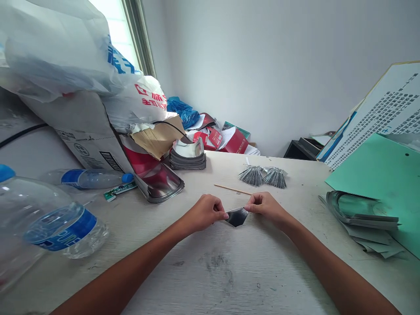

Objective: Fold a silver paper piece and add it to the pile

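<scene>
pinching dark angular metallic-looking sheet point(236, 217) btwn l hand point(207, 212) & r hand point(266, 206), long axis approx along white table point(262, 271) far edge

sheet piece point(236, 217): black-silver | stick point(231, 189): tan | tabletop point(177, 280): off-white, dark smudges | folder point(370, 168): mint green | bottle label point(70, 232): blue
</scene>
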Demonstrator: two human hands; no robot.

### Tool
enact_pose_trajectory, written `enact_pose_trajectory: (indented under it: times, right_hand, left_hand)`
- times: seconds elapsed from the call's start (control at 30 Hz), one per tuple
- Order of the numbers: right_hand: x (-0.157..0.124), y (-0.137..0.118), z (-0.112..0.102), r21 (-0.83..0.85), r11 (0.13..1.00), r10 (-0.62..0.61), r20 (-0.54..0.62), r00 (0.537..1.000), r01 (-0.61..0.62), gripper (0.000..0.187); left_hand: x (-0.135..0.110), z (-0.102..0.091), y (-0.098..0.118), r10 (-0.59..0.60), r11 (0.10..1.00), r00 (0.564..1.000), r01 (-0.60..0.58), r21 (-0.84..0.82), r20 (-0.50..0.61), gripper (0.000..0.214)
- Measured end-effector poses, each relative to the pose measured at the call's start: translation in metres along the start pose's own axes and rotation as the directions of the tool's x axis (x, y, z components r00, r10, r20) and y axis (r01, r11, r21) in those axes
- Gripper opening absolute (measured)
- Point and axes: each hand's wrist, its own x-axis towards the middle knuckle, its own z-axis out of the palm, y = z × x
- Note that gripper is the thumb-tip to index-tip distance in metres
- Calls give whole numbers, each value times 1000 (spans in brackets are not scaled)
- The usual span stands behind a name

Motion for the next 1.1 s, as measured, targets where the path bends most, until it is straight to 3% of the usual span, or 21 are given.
enact_pose_trajectory:
  times: [0.6, 0.83, 1.1]
  right_hand:
    - [-1, 2, 5, -41, 999, -27, -28, 999, 26, 34]
    - [-4, -1, 2, 3, 1000, 21, -57, 998, -21, 35]
    - [-6, -4, 0, 10, 1000, 27, -97, 995, -26, 34]
  left_hand:
    - [0, -5, 1, -25, 997, 999, 28, 71, -46, 24]
    - [-1, -3, -2, -28, 999, 999, 30, 38, -40, 28]
    - [-2, -4, 1, 19, 997, 997, -13, 77, -76, 26]
